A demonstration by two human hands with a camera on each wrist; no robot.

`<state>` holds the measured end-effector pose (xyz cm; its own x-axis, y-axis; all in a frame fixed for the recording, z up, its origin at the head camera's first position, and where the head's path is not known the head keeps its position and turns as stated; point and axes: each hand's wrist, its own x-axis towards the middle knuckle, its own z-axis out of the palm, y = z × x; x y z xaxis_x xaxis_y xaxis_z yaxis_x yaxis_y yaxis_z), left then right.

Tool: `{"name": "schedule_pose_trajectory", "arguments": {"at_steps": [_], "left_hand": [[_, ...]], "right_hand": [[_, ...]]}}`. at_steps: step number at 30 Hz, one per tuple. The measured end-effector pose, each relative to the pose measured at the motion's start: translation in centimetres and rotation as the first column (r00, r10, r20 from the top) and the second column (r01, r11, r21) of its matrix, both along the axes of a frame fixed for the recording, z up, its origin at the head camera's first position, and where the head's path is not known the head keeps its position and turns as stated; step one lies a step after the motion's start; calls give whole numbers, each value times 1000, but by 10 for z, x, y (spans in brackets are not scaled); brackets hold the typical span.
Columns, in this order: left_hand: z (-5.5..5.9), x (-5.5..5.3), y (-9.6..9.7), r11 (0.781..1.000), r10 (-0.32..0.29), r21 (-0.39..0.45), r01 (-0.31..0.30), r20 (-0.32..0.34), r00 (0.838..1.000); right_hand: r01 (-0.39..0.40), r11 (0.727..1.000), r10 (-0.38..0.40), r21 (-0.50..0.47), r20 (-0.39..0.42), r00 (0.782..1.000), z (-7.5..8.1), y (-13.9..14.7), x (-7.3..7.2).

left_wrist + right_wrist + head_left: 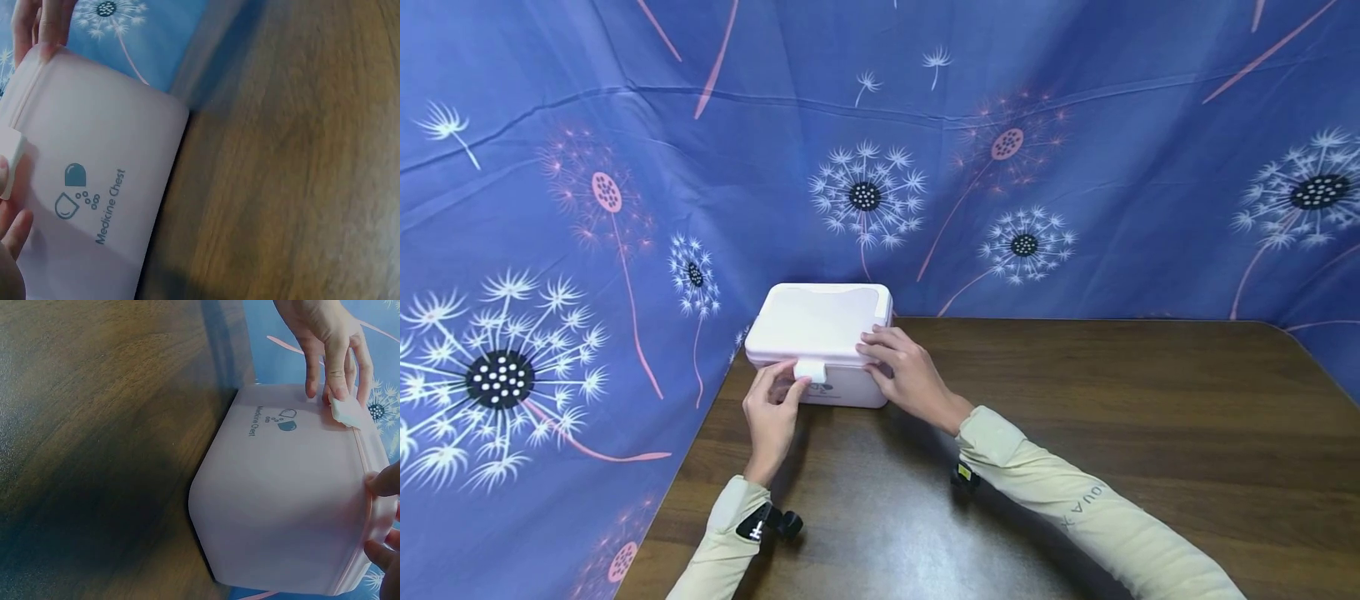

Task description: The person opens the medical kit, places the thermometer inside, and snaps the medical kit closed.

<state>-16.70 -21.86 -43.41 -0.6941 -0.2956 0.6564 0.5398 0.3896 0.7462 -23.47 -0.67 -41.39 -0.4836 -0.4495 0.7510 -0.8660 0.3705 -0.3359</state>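
Note:
A pale pink medicine chest, lid down, stands at the table's far left, its front printed "Medicine Chest". My left hand is at the front, thumb and finger pinching the white latch. The right wrist view shows that latch under the left hand's fingertips. At the front right corner, my right hand grips the lid edge, fingers on top and thumb at the seam. The left wrist view shows the right hand at that corner.
The brown wooden table extends right of the chest and toward me. A blue cloth with dandelion prints hangs behind the table and along its left side. Black wrist devices sit at both sleeves.

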Motion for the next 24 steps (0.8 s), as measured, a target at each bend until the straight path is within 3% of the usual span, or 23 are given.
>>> {"name": "schedule_pose_trajectory", "arguments": {"at_steps": [6, 11, 14, 18, 24], "left_hand": [[4, 3, 3, 993, 46, -106, -51, -49, 998], [5, 0, 5, 974, 75, -198, -108, -167, 983], [-4, -6, 2, 964, 71, -238, -121, -206, 976], [-19, -15, -4, 958, 57, -264, -110, -201, 978], [-22, -17, -2, 957, 73, -260, -130, -219, 973]], "right_hand": [[0, 1000, 0, -2, -4, 1000, -1, 0, -1], [-4, 1000, 4, -6, -8, 1000, -1, 0, 0], [-5, 1000, 5, -9, -8, 1000, -1, 0, 0], [-1, 1000, 1, -7, -6, 1000, -2, 0, 0], [1, 1000, -2, -9, -13, 1000, -1, 0, 0]]}}
